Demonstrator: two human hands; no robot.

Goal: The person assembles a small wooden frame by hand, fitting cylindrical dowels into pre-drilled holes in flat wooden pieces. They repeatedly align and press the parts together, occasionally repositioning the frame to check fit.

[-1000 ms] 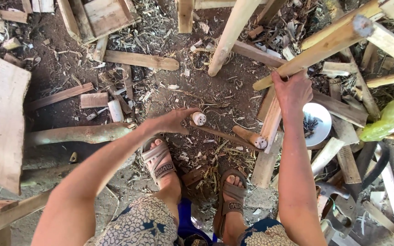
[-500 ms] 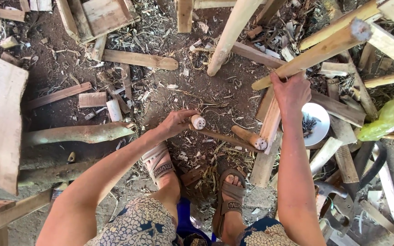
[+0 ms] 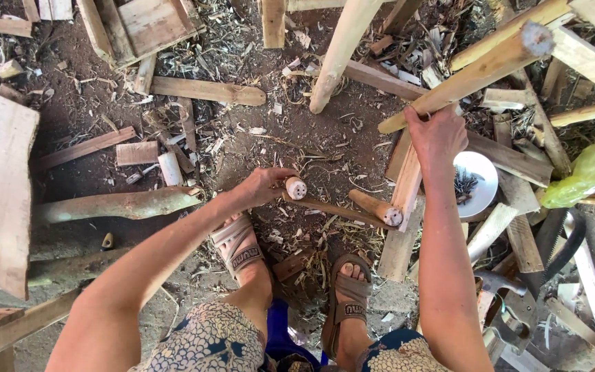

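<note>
Head view: looks straight down at two bare arms, two sandalled feet and a dirt floor strewn with wood.
Left fingers: curled round the end of a short peg [image 3: 295, 187], thumb and fingertips closed on it just behind its pale cut face.
Left hand [image 3: 259, 187]: palm down, low over the ground, wrist bent slightly inward.
Left arm: stretched forward from the lower left, elbow nearly straight, passing over the left sandal [image 3: 238, 246].
Right fingers: wrapped over the lower end of a long pole [image 3: 470, 74], knuckles up, closed on it.
Right hand [image 3: 439, 134]: gripping from above where the pole's low end meets a slat [image 3: 406, 180].
Right arm: runs almost straight up the picture from the lower right, forearm upright in view.
Peg: held just above the dirt, beside a thin stick [image 3: 342, 210] lying across the ground.
Second peg [image 3: 377, 207]: lies on the ground between the hands, its cut end touching the slat.
Pole: slants from the hand up to the upper right, its sawn end raised.
Plate [image 3: 478, 182]: white, just right of the right wrist, dark bits on it.
Log [image 3: 115, 204]: lies left of the left hand, apart from it.
Right sandal [image 3: 350, 293]: below the second peg.
</note>
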